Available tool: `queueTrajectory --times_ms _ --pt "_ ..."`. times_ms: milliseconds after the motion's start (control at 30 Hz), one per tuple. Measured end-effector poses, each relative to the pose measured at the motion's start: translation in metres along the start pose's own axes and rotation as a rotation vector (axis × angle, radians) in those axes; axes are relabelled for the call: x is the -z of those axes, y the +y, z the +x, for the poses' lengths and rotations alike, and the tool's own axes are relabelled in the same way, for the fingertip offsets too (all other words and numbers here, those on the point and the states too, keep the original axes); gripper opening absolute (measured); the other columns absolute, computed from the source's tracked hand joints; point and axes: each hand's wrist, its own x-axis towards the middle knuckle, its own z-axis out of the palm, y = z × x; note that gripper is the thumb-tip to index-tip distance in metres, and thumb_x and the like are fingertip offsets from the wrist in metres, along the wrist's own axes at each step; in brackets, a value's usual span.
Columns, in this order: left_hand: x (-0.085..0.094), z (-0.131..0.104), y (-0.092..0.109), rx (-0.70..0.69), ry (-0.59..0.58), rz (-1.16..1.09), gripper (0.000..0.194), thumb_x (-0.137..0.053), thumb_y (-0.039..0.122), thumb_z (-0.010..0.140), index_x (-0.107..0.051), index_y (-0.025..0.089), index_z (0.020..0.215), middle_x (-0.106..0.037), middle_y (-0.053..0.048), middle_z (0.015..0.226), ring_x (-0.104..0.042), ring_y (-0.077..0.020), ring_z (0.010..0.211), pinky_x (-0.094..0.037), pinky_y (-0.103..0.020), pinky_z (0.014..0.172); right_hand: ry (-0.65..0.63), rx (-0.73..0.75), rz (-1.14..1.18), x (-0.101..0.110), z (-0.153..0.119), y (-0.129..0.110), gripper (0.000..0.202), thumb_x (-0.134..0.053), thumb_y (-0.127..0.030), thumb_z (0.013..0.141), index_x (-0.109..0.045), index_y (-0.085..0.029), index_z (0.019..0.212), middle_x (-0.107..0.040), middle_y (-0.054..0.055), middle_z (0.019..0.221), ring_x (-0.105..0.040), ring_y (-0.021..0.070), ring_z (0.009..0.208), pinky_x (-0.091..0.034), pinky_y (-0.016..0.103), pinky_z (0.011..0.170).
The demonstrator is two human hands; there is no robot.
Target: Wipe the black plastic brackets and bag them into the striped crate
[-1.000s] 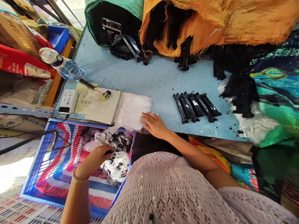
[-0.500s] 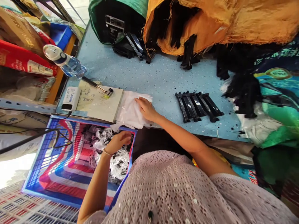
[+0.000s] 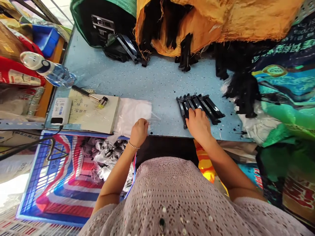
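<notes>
My left hand [image 3: 139, 132] is closed at the front edge of the table, its fingertips pinching a thin clear plastic bag [image 3: 154, 117]. Beside it lies a stack of clear bags [image 3: 134, 109], flat on the tabletop. My right hand [image 3: 199, 126] reaches over a row of long black plastic parts [image 3: 208, 106]. Its fingers curl down onto the left-hand pieces of that row and partly cover them. How many parts lie under the fingers is hidden.
Left of the bags are a cardboard pad [image 3: 98, 114], a small hammer [image 3: 91, 95], a white device [image 3: 61, 111] and a water bottle [image 3: 49, 68]. A blue crate [image 3: 27, 196] with bagged parts stands below. Sacks, one orange [image 3: 221, 23], line the back.
My left hand has risen from the crate to the bags and pinches one. My right hand has left the bag stack and moved right onto the black parts. The view has shifted slightly.
</notes>
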Motion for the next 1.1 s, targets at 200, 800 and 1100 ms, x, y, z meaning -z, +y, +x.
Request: queueTrajectory --times_ms 200,800,1100 --pt "0.002 0.004 0.005 0.123 -0.044 -0.085 0.008 -0.058 0.018 0.093 -0.059 0.02 0.086 -0.066 -0.01 0.093 -0.065 -0.0245 0.09 -0.051 -0.037 0.082 -0.074 -0.057 0.263 -0.022 0.001 -0.001 0.055 -0.05 -0.021 0.096 -0.048 -0.011 0.15 -0.068 0.021 0.115 -0.064 0.0364 0.108 -0.052 0.053 0.092" --pt "0.033 0.004 0.005 0.111 0.165 -0.488 0.011 -0.056 0.018 0.091 -0.066 0.02 0.088 -0.073 -0.007 0.098 -0.069 -0.0197 0.099 -0.056 -0.037 0.092 -0.693 -0.16 2.015 -0.061 0.021 -0.081 0.038 -0.091 -0.044 0.068 -0.076 -0.017 0.09 -0.071 0.001 0.075 -0.063 0.0118 0.061 -0.055 0.025 0.058" --pt "0.035 0.008 0.0 0.059 0.104 -0.199 0.033 -0.063 0.011 0.087 -0.066 0.017 0.119 -0.068 -0.01 0.119 -0.062 -0.0089 0.067 -0.058 -0.027 0.07 -0.798 -0.165 1.92 -0.035 -0.02 -0.042 0.027 -0.084 -0.039 0.078 -0.074 -0.019 0.093 -0.071 0.0 0.077 -0.064 0.011 0.059 -0.054 0.022 0.055"
